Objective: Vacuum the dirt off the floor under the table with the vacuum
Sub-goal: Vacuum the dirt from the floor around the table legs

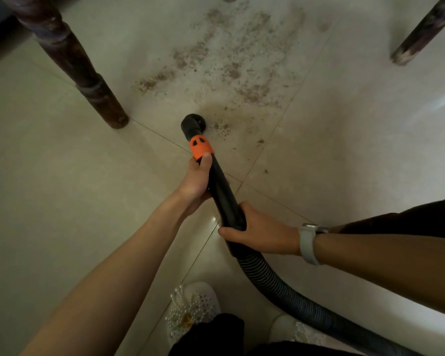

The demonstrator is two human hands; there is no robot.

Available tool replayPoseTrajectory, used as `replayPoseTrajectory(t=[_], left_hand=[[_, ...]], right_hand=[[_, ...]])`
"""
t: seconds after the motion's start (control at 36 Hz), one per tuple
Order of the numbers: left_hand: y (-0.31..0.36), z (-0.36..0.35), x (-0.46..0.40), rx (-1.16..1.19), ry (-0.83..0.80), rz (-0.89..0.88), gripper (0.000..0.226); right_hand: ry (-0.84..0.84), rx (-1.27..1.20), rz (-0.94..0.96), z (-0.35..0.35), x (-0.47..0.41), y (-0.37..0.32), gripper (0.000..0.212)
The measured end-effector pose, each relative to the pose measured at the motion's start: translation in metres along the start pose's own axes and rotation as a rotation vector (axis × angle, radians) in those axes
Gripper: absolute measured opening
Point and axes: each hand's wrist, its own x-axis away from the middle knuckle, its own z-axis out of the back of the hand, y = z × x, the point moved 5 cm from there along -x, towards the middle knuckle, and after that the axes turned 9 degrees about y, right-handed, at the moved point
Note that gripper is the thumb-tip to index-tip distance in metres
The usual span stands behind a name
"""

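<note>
While both hands curl around the vacuum wand (217, 186), left hand (197, 179) sits ahead of right hand (258, 231)

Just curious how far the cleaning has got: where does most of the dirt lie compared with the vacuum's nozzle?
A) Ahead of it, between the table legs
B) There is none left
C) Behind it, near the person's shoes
A: the dirt spreads beyond the nozzle, between the table legs.
</note>
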Motion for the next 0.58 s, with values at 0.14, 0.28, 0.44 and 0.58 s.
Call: replayPoseTrajectory(t=[0.14,0.28,0.44,0.58], left_hand=[[0.000,-0.008,0.006,-0.036,0.001,-0.001,0.034],[-0.008,-0.001,0.006,0.016,-0.012,0.038,0.037],[-0.021,0.007,0.017,0.124,0.007,0.099,0.034],[-0.035,0.000,0.030,0.254,-0.109,0.193,0.036]], right_hand=[[-0.080,-0.068,-0.062,0.005,0.003,0.004,0.042],[-0.102,-0.290,-0.208,0.026,-0.008,0.016,0.036],[0.257,-0.280,-0.175,0.061,-0.060,0.011,0.032],[0.303,-0.317,-0.126,0.052,-0.103,-0.032,0.042]])
